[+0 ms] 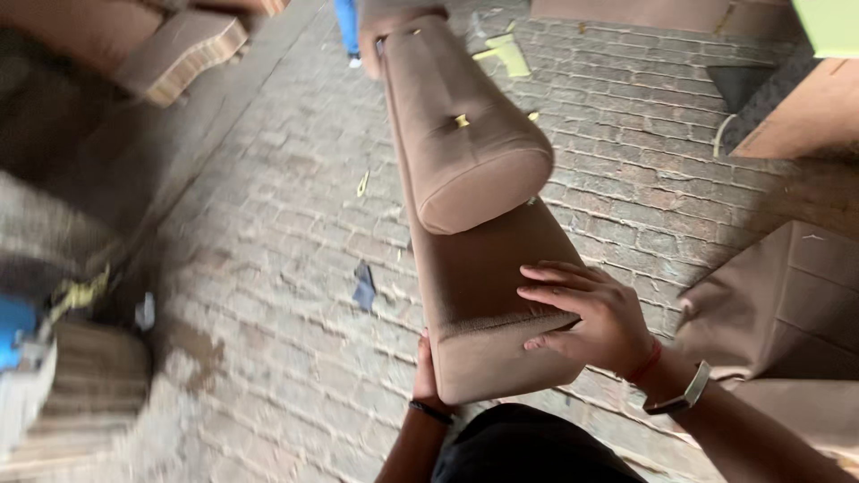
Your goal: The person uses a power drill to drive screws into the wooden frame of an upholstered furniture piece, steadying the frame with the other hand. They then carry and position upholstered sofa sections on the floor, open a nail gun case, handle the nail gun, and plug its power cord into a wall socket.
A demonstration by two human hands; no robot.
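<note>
Over the brick floor (268, 224), the left side blurs and the left hand (427, 371) is mostly hidden behind the brown upholstered sofa arm (474, 268) it grips. The right hand (595, 313) lies flat, fingers spread, on its near end. A rounded buttoned bolster tops it.

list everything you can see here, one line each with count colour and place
upholstered sofa piece: 1, brown, centre, held up over the floor
brick floor: 1, grey-brown, across the view
upholstered pieces: 2, brown, top left and right edge
scraps: several, yellow and dark, on the floor
blue thing: 1, far left, blurred
left hand: 1, under the piece's near end
right hand: 1, flat on the piece's near end, wristband and red thread
</note>
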